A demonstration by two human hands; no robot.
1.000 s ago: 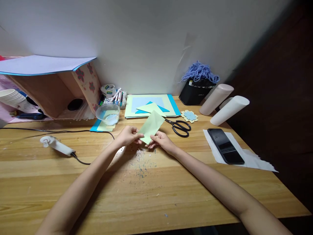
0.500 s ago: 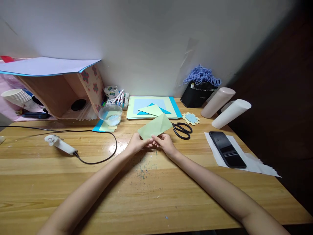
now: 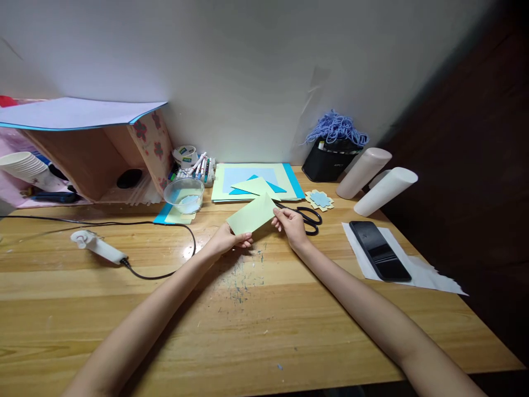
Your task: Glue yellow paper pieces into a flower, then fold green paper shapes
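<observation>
A pale green sheet of paper (image 3: 251,215) is held up over the middle of the table, tilted, with a faint crease near its far corner. My left hand (image 3: 232,238) grips its near left edge, thumb on top. At the right edge, my right hand (image 3: 289,223) pinches the paper between thumb and fingers. Just beyond my right hand lie black-handled scissors (image 3: 311,219), their blades partly hidden by the hand and paper. Behind the sheet, a green paper triangle (image 3: 256,186) and a blue one (image 3: 276,188) rest on a stack of coloured paper (image 3: 297,182).
To the left stand a clear plastic bowl (image 3: 184,196), markers (image 3: 202,168), a cardboard box (image 3: 152,146) and a corded white glue gun (image 3: 99,246). On the right are a layered paper flower (image 3: 319,199), a black holder with yarn (image 3: 328,162), two cylinders (image 3: 386,191) and a phone (image 3: 380,251).
My right hand has moved from the paper's near edge, beside my left hand, to its right edge. The view has shifted slightly.
</observation>
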